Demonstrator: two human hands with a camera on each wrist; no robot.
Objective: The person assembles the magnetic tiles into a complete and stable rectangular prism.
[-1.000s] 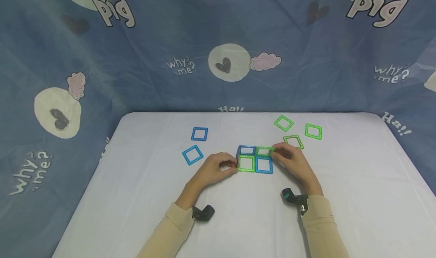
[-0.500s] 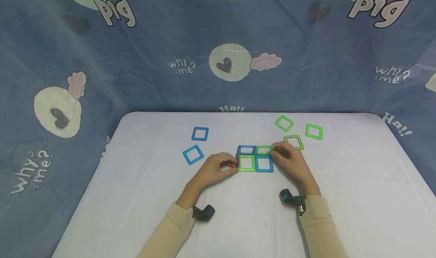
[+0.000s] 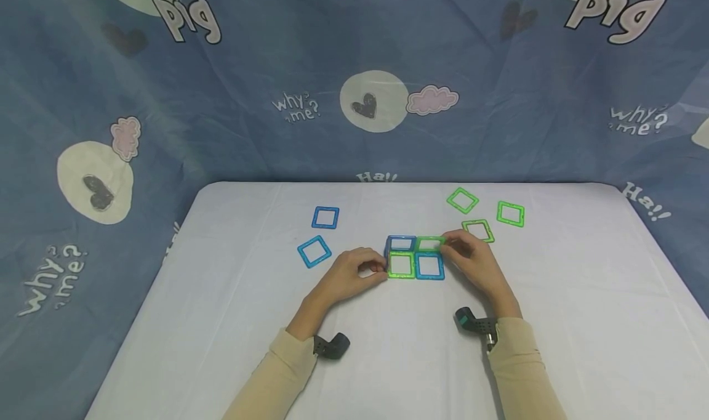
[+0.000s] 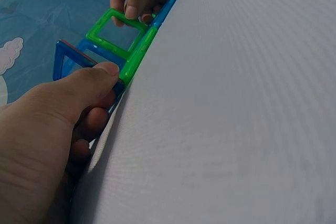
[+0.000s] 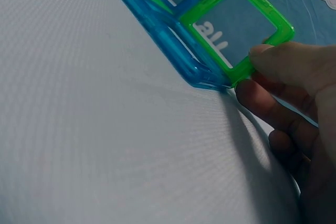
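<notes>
In the head view, a flat green magnetic tile (image 3: 401, 277) lies beside a flat blue magnetic tile (image 3: 429, 278) on the white table. Behind them stand an upright blue tile (image 3: 401, 238) and an upright green tile (image 3: 429, 239). Another blue tile (image 4: 58, 60) stands at the left end, at an angle to the back one in the left wrist view. My left hand (image 3: 350, 275) pinches this end tile low down, between thumb and fingers. My right hand (image 3: 476, 263) pinches the upright green tile by its outer edge; thumb and forefinger (image 5: 257, 98) show in the right wrist view.
Two loose blue tiles lie on the left, one farther back (image 3: 327, 209) and one nearer (image 3: 303, 257). To the right are several green tiles: a far one (image 3: 468, 194), an outer one (image 3: 511, 204) and one just behind my right hand (image 3: 474, 221). A patterned blue cloth (image 3: 238, 143) hangs behind the table.
My right forearm has shifted slightly left. The flat blue tile's front edge has come back a little, nearer level with the green one's. Both hands keep their hold.
</notes>
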